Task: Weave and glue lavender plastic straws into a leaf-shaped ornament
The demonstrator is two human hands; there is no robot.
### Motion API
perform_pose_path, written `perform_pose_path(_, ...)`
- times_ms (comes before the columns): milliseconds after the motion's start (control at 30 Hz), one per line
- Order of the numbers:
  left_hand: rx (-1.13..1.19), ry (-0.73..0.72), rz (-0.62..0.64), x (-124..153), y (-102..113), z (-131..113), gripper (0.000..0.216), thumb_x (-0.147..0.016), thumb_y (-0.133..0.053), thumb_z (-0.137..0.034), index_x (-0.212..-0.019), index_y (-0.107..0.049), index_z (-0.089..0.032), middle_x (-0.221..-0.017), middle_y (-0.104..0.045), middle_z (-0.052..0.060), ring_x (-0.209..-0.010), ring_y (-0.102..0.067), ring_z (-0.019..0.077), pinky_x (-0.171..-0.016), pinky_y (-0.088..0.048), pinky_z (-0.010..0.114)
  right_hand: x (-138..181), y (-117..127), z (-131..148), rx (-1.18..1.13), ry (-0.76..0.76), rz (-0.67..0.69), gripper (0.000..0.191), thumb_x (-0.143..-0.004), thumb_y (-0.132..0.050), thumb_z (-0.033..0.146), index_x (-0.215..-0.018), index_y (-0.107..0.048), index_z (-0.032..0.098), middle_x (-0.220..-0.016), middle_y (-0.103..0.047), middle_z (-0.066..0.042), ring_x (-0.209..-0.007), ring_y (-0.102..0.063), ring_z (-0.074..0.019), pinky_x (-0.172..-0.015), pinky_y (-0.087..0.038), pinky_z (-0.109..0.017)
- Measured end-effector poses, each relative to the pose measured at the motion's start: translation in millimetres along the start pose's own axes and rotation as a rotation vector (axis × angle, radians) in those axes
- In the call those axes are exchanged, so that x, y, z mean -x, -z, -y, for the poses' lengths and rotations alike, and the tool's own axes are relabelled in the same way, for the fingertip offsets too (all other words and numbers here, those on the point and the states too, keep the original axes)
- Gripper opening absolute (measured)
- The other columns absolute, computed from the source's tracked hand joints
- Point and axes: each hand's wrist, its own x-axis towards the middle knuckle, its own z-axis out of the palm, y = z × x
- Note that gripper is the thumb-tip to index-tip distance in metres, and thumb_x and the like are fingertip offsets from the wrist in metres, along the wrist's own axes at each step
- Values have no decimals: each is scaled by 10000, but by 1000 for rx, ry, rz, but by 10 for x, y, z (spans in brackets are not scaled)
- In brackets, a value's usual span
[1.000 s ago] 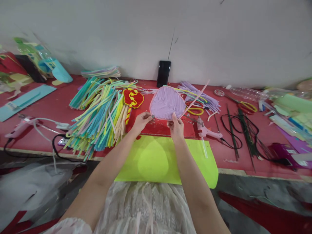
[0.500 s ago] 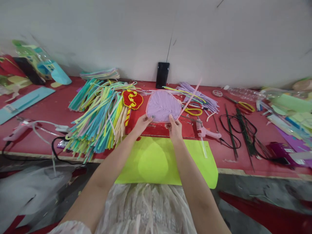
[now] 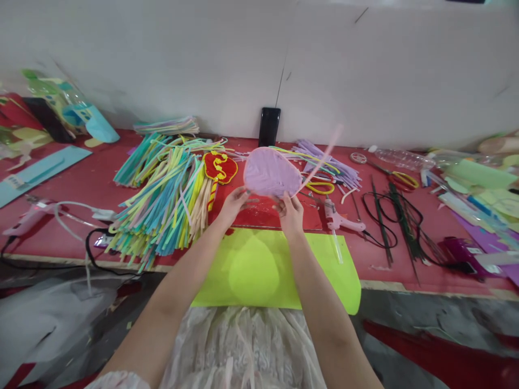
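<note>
Between my two hands, raised above the red table, is a rounded lilac panel [image 3: 271, 172] covered in rows of fuzzy pipe cleaners with a pink edge. My left hand [image 3: 237, 201] pinches its lower left edge, the other fingers spread beneath. At the lower right edge, my right hand [image 3: 290, 208] grips it between thumb and fingers. A pink pipe cleaner [image 3: 322, 161] sticks out from that corner toward the upper right, blurred at its tip. Below my wrists lies a lime-green sheet [image 3: 312, 270] with a paler rounded shape [image 3: 254, 270] on it.
Left are a heap of coloured pipe cleaners [image 3: 162, 200] and a red-and-yellow fan-shaped piece [image 3: 227, 172]. Glue guns [image 3: 340, 220] lie right and far left, with cords. Yellow-handled scissors [image 3: 320, 187] lie behind my right hand. A phone [image 3: 269, 127] leans on the wall.
Both hands have lifted and tilted the lilac panel slightly, so it looks flatter. The pink pipe cleaner swings a little to the right. The camera view has shifted slightly.
</note>
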Motion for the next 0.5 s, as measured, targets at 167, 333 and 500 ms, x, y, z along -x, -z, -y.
perform_pose_path(167, 24, 8, 165, 57, -41, -21, 561, -623, -805, -350, -1116, -601, -177, -1123, -682, 112, -904, -696, 212, -836, -529, 349, 9, 41, 39, 261, 336, -41, 271, -730, -668, 353, -975, -706, 245, -1193, -658, -52, -1155, -595, -203, -927, -514, -351)
perform_pose_path(333, 47, 56, 276, 124, -134, -39, 506, -648, -793, -301, -1109, -635, -165, -1131, -680, 124, -990, -675, 234, -871, -524, 336, 62, 50, 6, 478, 458, 120, 222, -793, -620, 288, -983, -735, 283, -1274, -620, -39, -1211, -555, -192, -1053, -425, -364)
perform_pose_path(500, 34, 33, 320, 157, -167, -23, 566, -601, -829, -245, -1121, -614, -185, -1154, -668, 105, -1042, -651, 230, -908, -517, 350, 67, 42, -45, 586, 494, 134, 245, -816, -566, 260, -992, -732, 296, -1304, -599, -17, -1243, -525, -183, -1092, -391, -386)
